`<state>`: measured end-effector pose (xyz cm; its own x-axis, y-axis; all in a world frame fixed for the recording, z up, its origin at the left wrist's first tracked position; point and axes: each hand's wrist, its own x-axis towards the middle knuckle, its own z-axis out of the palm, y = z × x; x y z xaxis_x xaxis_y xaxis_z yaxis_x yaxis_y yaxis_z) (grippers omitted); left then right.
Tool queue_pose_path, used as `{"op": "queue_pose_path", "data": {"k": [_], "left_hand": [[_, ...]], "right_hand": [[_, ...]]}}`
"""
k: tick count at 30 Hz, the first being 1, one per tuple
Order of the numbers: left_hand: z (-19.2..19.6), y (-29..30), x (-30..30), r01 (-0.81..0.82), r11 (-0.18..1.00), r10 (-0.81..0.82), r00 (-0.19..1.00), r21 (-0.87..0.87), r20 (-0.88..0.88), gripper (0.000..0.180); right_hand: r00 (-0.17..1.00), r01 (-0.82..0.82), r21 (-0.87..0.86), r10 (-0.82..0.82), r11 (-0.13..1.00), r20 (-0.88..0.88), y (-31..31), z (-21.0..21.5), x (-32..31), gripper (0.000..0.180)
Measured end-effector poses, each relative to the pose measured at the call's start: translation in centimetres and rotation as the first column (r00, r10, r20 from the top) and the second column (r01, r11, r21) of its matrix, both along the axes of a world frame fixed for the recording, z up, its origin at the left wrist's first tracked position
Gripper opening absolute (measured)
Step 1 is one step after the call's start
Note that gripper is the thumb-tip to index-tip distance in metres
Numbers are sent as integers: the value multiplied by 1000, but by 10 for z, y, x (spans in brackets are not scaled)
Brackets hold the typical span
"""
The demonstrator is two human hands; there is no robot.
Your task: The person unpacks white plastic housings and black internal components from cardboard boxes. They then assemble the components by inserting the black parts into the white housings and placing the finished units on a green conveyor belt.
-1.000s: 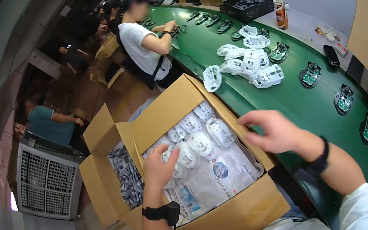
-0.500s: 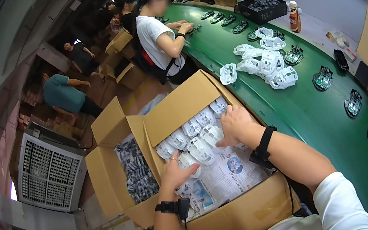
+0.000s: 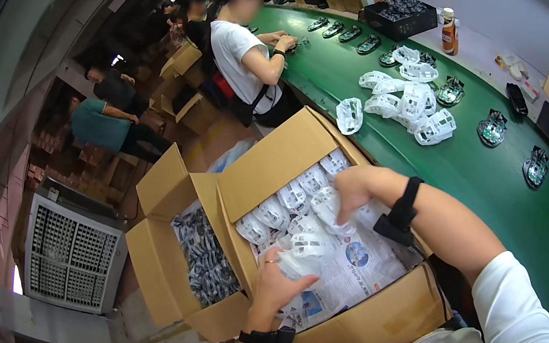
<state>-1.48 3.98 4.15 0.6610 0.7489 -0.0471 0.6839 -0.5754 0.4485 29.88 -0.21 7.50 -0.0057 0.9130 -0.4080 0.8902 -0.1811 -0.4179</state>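
Observation:
An open cardboard box [image 3: 360,325] stands in front of me, with white plastic shells [image 3: 271,212] in a row along its far side and a sheet of newspaper [image 3: 352,275] under them. My left hand [image 3: 274,285] is closed around translucent white shells [image 3: 303,249], its thumb on their near side; motion blurs them. Inside the box's right half, my right hand [image 3: 357,190] grips a tilted white shell [image 3: 327,208] between thumb and fingers. The fingertips of that hand are partly hidden.
A green conveyor belt [image 3: 430,181] runs along the right, carrying a pile of white shells [image 3: 409,100] and several circuit-board assemblies [image 3: 492,128]. Left of my box stands another carton [image 3: 159,265] of dark parts. A co-worker [image 3: 242,52] works at the belt; an air cooler [image 3: 72,251] stands left.
My left hand has shifted right and down with shells in it. The right hand has turned and taken a shell, which now tilts. Two people in the background have moved.

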Motion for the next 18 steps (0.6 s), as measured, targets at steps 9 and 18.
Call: {"op": "queue_pose_path", "data": {"k": [9, 18], "left_hand": [[-39, 65, -9, 344, 606, 650, 308, -718, 695, 61], [-41, 47, 37, 71, 643, 503, 712, -763, 490, 67]], "right_hand": [[895, 344, 76, -303, 936, -326, -2, -38, -11, 86], [493, 506, -26, -314, 862, -811, -9, -63, -40, 102]]}}
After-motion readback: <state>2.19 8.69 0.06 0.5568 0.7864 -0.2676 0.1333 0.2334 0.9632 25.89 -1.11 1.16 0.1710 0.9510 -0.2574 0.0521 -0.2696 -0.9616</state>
